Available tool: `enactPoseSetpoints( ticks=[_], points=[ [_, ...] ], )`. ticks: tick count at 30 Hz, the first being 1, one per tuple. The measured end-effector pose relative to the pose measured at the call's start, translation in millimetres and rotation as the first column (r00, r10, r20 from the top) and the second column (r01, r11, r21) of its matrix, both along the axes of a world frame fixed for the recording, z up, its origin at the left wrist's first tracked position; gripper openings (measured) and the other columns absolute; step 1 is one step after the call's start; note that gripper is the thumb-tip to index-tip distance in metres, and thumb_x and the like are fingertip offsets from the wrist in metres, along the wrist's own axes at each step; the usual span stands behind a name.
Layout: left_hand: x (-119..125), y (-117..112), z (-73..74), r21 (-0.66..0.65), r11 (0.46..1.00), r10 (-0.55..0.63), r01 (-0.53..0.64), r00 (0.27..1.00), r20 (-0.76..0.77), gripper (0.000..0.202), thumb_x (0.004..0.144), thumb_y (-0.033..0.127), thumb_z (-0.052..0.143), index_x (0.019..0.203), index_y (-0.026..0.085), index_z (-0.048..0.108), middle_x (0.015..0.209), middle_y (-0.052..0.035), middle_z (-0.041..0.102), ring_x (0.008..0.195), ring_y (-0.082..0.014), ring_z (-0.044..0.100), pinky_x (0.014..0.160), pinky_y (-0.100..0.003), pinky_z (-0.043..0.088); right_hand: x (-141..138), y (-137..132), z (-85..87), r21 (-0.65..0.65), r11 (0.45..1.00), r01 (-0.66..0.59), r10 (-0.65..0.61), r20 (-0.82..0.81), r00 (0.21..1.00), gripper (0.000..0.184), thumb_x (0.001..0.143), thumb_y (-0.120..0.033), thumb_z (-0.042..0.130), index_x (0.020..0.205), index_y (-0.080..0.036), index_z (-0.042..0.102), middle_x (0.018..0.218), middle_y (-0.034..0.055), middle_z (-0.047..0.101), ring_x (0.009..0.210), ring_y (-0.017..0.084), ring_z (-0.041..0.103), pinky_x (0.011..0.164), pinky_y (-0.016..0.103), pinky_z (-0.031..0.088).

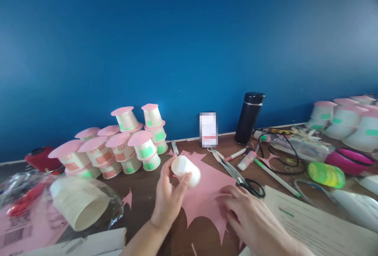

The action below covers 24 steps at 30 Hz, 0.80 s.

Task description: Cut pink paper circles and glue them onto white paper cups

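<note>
My left hand point(169, 197) is closed round a small white paper cup point(185, 170), held on its side just above a sheet of pink paper point(206, 193) with jagged cut edges. My right hand point(248, 216) rests on the pink sheet's right part, fingers curled against the paper; whether it grips anything I cannot make out. Black-handled scissors point(245, 179) lie right beside the right hand's fingertips.
Stacked cup houses with pink roofs point(118, 146) stand at the back left, more at the far right point(345, 120). A sleeve of white cups point(78, 203) lies front left. A black flask point(249, 116), markers, a glue bottle point(246, 161), a green-yellow toy point(326, 173) and printed paper point(313, 224) crowd the right.
</note>
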<state>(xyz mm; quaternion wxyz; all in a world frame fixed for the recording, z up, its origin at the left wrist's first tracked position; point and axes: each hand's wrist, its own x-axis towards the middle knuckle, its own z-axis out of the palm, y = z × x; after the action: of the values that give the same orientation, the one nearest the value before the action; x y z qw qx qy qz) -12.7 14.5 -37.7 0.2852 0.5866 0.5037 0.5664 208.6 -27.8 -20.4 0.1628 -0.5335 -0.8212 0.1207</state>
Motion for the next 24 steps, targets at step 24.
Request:
enactPoseSetpoints(
  ticks=[24],
  points=[
    [4.6,-4.2,-5.3,0.074,0.993,-0.076,0.091,0.980,-0.181,0.060,0.083,0.039,0.063,0.134,0.023,0.038,0.137,-0.0127,0.047,0.126,-0.0280,0.046,0.103,-0.043,0.039,2.7,0.8,3.0,-0.008,1.000,0.011,-0.011,0.018,1.000,0.030,0.085,-0.012,0.049,0.102,-0.028,0.068,0.104,0.0027,0.069,0.094,0.022,0.062,0.082,0.036,0.050]
  ],
)
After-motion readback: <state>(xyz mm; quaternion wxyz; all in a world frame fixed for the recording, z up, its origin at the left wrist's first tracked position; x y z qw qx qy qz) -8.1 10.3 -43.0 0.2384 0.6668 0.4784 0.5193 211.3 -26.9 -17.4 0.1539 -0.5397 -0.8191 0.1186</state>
